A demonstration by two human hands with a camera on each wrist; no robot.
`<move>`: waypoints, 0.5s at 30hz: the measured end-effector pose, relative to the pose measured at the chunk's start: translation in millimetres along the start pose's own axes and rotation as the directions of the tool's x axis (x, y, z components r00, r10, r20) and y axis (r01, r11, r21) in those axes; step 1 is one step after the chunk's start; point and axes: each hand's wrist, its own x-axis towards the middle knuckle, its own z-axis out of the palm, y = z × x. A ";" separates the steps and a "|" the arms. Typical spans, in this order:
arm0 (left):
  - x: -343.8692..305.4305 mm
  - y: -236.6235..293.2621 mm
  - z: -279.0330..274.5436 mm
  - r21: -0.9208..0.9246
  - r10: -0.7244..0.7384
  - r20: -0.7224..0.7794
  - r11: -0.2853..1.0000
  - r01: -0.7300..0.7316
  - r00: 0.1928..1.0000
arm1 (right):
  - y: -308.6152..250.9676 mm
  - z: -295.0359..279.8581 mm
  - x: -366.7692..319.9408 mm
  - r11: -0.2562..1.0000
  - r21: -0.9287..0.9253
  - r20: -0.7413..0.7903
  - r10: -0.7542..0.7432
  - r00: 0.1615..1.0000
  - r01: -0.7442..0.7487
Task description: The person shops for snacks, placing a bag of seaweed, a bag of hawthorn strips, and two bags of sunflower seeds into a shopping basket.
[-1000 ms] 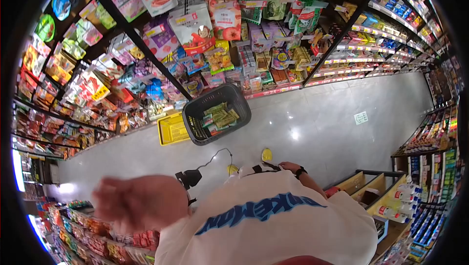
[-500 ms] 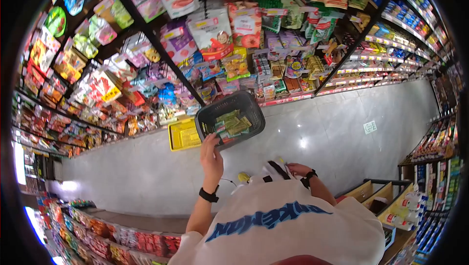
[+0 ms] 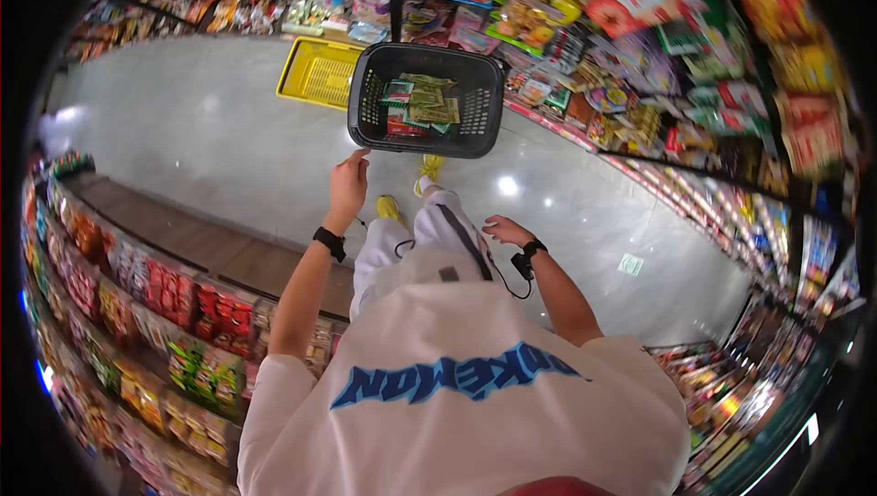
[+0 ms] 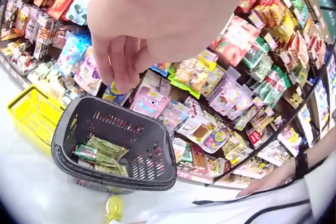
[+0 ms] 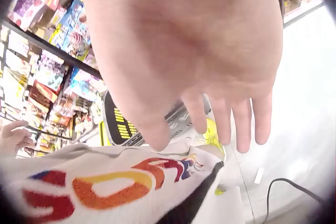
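Observation:
A dark grey basket [image 3: 425, 144] holds several green and red packets [image 3: 425, 105] in the head view. The left hand [image 3: 349, 187] is just below its near left corner, fingertips close to the rim; whether they touch is unclear. In the left wrist view that hand [image 4: 126, 56] appears above the basket [image 4: 115, 176], fingers loosely bent, nothing held. Near the right thigh hangs the right hand [image 3: 508, 231], empty. Its fingers point down, spread and nearly straight, in the right wrist view, palm [image 5: 194, 50] facing the camera.
A yellow basket [image 3: 315, 71] is at the dark basket's left. Shelves of bagged snacks [image 3: 530, 21] line the far side, and more packed shelves [image 3: 174, 300] stand at the lower left. Grey floor [image 3: 219, 121] runs between them. A cable [image 5: 294, 182] hangs by the right hand.
The head view has turned, so the basket now appears higher up. My left hand has drawn back from the basket's inside edge to just outside the rim. The right hand hangs lower, away from the clothing.

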 end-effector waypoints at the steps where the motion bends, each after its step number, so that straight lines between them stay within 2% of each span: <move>1: 11.3 -9.4 10.1 -0.003 -0.037 0.023 0.999 0.037 0.999 | 3.7 -19.4 35.6 1.000 -0.006 0.012 -0.030 0.999 0.030; 3: 26.1 -37.5 34.4 -0.001 -0.109 0.093 0.994 0.110 0.990 | -4.5 -46.7 92.2 0.994 0.047 0.048 -0.101 0.994 0.099; 5: 50.3 -73.3 71.2 0.042 -0.168 0.140 0.986 0.164 0.976 | -38.5 -86.2 154.7 0.973 0.143 0.073 -0.192 0.979 0.180; 7: 76.9 -111.2 114.2 0.119 -0.211 0.193 0.974 0.191 0.958 | -38.1 -118.1 262.4 0.929 -0.046 0.054 -0.365 0.930 0.367; 9: 109.3 -152.5 161.7 0.234 -0.232 0.245 0.956 0.175 0.941 | -88.1 -148.5 319.1 0.870 -0.371 0.025 -0.342 0.940 0.326; 10: 127.0 -175.8 184.8 0.238 -0.226 0.259 0.957 0.165 0.939 | -108.1 -161.9 349.5 0.878 -0.366 0.030 -0.320 0.947 0.308; 11: 140.1 -197.5 208.5 0.241 -0.222 0.280 0.958 0.156 0.934 | -124.0 -169.7 384.2 0.806 -0.443 0.014 -0.432 0.902 0.393; 12: 156.8 -208.9 226.7 0.262 -0.308 0.331 0.938 0.227 0.892 | -142.8 -181.9 415.9 0.833 -0.313 0.113 -0.444 0.889 0.456; 13: 175.7 -221.7 248.0 0.287 -0.384 0.377 0.914 0.287 0.843 | -187.7 -178.4 409.8 0.912 -0.282 0.028 -0.303 0.952 0.299; 15: 190.4 -272.1 306.2 0.361 -0.405 0.410 0.895 0.262 0.817 | -196.1 -176.0 498.8 0.875 -0.336 0.094 -0.338 0.936 0.349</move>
